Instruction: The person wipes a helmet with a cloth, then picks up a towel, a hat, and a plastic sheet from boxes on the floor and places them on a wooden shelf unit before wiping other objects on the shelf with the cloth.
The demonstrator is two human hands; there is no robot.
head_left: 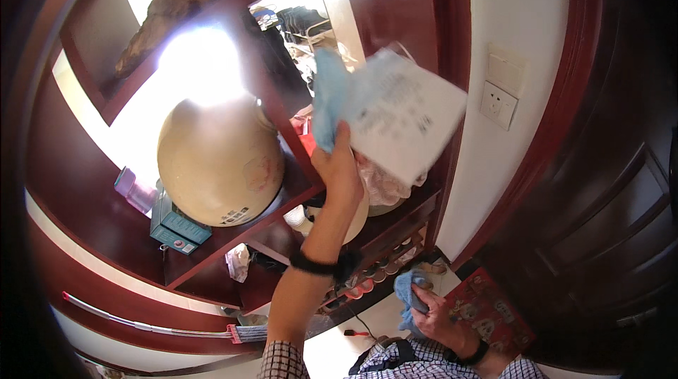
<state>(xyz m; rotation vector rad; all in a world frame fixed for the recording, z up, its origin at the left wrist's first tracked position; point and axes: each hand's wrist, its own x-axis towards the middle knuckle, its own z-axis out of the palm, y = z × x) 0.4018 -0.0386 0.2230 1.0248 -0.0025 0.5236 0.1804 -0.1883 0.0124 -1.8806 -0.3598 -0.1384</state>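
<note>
My left hand [339,164] is raised in front of a dark red shelf unit. Its fingers grip a light blue piece [329,98] at the edge of a flat white square item [408,114] with grey print. Both are blurred, and I cannot tell whether they are one object. A thin loop shows at the white item's upper corner. Low on the right, my right hand [442,315] clutches a crumpled blue cloth [408,294]. Behind the white item, pinkish crumpled plastic [384,183] rests on a shelf.
A large cream ceramic jar [220,162] stands on the shelf beside a teal box [180,220] and a purple-lidded container [135,191]. Below are shoes [365,286], a flat mop [249,333] and a red mat [490,310]. A wall socket [498,104] and dark door [598,220] are right.
</note>
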